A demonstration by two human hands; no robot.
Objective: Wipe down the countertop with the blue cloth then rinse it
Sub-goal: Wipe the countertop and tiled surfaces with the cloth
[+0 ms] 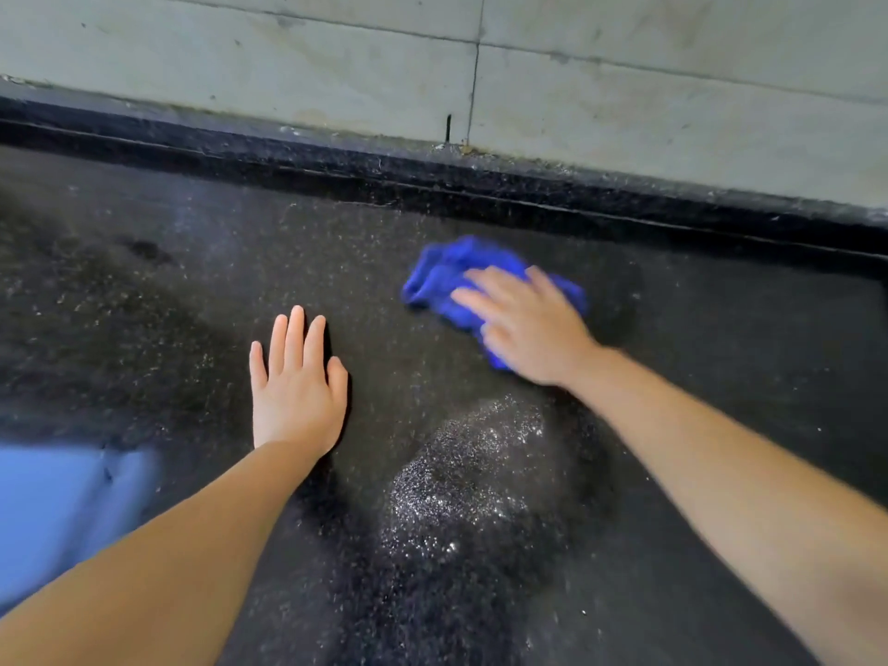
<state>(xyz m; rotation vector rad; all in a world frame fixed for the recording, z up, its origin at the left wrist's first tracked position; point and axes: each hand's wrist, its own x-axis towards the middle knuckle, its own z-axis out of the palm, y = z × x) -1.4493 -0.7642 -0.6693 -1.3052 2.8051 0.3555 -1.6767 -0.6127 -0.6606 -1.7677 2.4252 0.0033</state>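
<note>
Blue cloth [447, 276] lies bunched on the dark speckled counter [480, 497] under the flat-fingered right hand [524, 324], while the left hand [295, 382] rests flat, holding nothing.

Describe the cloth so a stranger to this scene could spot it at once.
Start at the dark speckled countertop that runs along the pale tiled wall. Toward the back of it, near the raised black edge under the wall, the right hand presses flat on a bunched cloth. It is the only vivid blue, soft thing on the surface; the left hand lies on bare counter.
</note>
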